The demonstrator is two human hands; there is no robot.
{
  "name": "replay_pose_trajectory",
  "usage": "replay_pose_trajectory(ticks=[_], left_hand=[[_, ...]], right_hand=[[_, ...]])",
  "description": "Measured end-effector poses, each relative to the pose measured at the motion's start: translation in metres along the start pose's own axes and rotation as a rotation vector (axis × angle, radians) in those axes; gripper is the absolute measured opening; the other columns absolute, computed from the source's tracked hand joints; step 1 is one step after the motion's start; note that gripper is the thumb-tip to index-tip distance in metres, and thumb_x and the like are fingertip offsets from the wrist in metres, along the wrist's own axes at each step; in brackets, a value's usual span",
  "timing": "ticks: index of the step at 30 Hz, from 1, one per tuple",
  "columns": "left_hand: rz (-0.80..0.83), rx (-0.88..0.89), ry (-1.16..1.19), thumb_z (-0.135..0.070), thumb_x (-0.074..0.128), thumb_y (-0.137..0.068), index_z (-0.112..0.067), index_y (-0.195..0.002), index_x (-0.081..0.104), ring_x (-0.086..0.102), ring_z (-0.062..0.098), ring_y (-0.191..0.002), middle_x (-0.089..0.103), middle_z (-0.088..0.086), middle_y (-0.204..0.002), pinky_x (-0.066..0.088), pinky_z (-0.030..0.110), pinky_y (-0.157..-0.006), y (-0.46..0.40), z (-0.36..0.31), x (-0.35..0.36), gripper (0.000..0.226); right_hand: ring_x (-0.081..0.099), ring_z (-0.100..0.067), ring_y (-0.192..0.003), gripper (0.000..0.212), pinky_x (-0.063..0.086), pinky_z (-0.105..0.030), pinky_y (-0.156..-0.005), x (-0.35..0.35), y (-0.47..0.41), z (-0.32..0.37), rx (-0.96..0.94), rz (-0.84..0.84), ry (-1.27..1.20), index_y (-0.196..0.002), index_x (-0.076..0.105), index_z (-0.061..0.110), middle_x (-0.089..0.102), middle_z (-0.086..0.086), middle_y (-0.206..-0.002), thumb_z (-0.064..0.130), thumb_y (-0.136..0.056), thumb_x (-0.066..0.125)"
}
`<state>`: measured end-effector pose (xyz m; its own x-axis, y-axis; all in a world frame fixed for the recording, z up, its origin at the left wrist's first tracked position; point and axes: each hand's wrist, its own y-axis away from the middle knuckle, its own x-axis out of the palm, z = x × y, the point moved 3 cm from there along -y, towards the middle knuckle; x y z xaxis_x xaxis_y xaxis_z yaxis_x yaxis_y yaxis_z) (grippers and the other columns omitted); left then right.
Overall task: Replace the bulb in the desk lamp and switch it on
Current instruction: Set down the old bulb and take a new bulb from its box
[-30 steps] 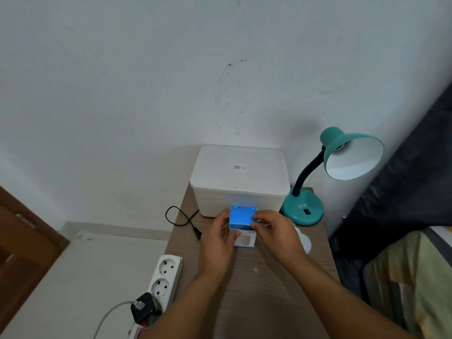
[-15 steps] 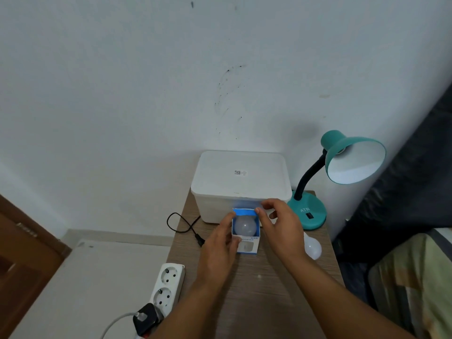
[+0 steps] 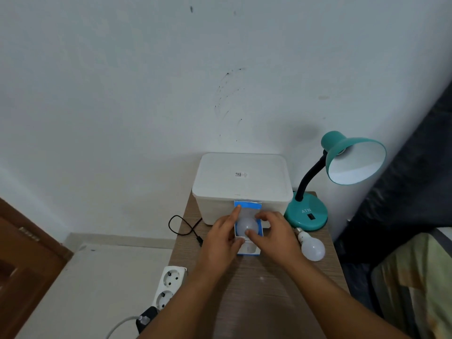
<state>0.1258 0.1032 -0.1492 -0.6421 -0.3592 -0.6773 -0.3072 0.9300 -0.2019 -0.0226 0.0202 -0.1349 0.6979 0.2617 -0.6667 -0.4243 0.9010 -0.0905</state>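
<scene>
Steadying the small blue-and-white box from its left side, the left hand curls loosely round the carton, its forefinger stretched up to the raised blue flap; the right hand reaches in from the other side, thumb and fingers half closed, with the thumb tip touching the new bulb whose white dome shows in the open mouth of the box, right between the two hands; whether the fingers have actually gripped the dome I cannot tell. Two bulbs are in sight: that one in the box, and a second bulb lying on its side on the tabletop, just right of the right hand, screw cap pointing toward the lamp base. One teal desk lamp stands at the back right corner; its black neck curves up to a shade that faces forward, white inside. One white lidded container sits against the wall, directly behind the box and touching or nearly touching it. One black cable loops at the left edge; one white power strip lies beside the tabletop, lower left, with a dark plug in it.
</scene>
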Motion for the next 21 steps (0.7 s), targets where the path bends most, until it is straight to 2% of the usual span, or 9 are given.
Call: replay_pose_trajectory(ticks=[3, 4, 7, 10, 14, 17, 21], left_hand=[[0.007, 0.023, 0.01, -0.028, 0.072, -0.089, -0.043, -0.154, 0.022, 0.051, 0.005, -0.122, 0.052, -0.007, -0.135, 0.047, 0.021, -0.102, -0.005, 0.003, -0.002, 0.083], [0.013, 0.025, 0.028, -0.026, 0.073, -0.089, -0.042, -0.154, 0.023, 0.052, 0.005, -0.12, 0.053, -0.006, -0.133, 0.048, 0.021, -0.101, -0.006, 0.004, -0.002, 0.084], [0.042, 0.029, 0.071, -0.017, 0.076, -0.085, -0.042, -0.153, 0.024, 0.054, 0.003, -0.112, 0.055, -0.007, -0.125, 0.047, 0.011, -0.093, -0.009, 0.006, -0.003, 0.089], [0.053, 0.032, 0.1, -0.012, 0.075, -0.082, -0.043, -0.153, 0.026, 0.056, 0.001, -0.106, 0.056, -0.007, -0.119, 0.049, 0.01, -0.088, -0.011, 0.007, -0.004, 0.092], [0.051, 0.03, 0.095, -0.011, 0.078, -0.078, -0.041, -0.152, 0.03, 0.054, -0.008, -0.102, 0.055, -0.01, -0.114, 0.042, 0.002, -0.082, -0.014, 0.009, -0.005, 0.093], [0.065, 0.018, 0.13, -0.013, 0.079, -0.078, -0.048, -0.15, 0.027, 0.057, -0.003, -0.104, 0.057, -0.008, -0.117, 0.046, 0.005, -0.083, -0.015, 0.01, -0.003, 0.096], [0.063, 0.015, 0.107, -0.017, 0.079, -0.079, -0.052, -0.15, 0.024, 0.06, 0.0, -0.103, 0.059, -0.009, -0.119, 0.052, 0.012, -0.084, -0.016, 0.013, -0.001, 0.096]], right_hand=[[0.053, -0.017, -0.117, 0.069, 0.047, -0.031, -0.095, 0.008, -0.006, 0.0, 0.102, 0.132, 0.054, -0.135, 0.052, 0.028, 0.051, 0.004, -0.134, 0.055, -0.075, 0.072], [0.053, -0.018, -0.119, 0.07, 0.046, -0.032, -0.095, 0.009, -0.009, 0.001, 0.113, 0.143, 0.073, -0.136, 0.052, 0.026, 0.052, 0.001, -0.135, 0.057, -0.076, 0.071], [0.057, -0.019, -0.115, 0.067, 0.047, -0.03, -0.091, 0.011, -0.014, 0.003, 0.142, 0.151, 0.102, -0.131, 0.057, 0.022, 0.058, -0.001, -0.131, 0.057, -0.076, 0.07], [0.061, -0.019, -0.106, 0.062, 0.052, -0.033, -0.085, 0.01, -0.019, 0.008, 0.169, 0.169, 0.134, -0.123, 0.063, 0.02, 0.065, -0.001, -0.121, 0.055, -0.072, 0.072], [0.064, -0.019, -0.096, 0.06, 0.051, -0.03, -0.077, 0.008, -0.026, 0.016, 0.242, 0.23, 0.186, -0.116, 0.067, 0.016, 0.07, -0.002, -0.111, 0.052, -0.069, 0.075], [0.06, -0.017, -0.086, 0.056, 0.044, -0.027, -0.068, 0.007, -0.028, 0.023, 0.258, 0.267, 0.217, -0.11, 0.067, 0.015, 0.069, -0.002, -0.106, 0.053, -0.07, 0.075], [0.059, -0.015, -0.087, 0.053, 0.048, -0.03, -0.07, 0.005, -0.023, 0.021, 0.265, 0.238, 0.181, -0.111, 0.064, 0.02, 0.068, 0.0, -0.105, 0.053, -0.07, 0.074]])
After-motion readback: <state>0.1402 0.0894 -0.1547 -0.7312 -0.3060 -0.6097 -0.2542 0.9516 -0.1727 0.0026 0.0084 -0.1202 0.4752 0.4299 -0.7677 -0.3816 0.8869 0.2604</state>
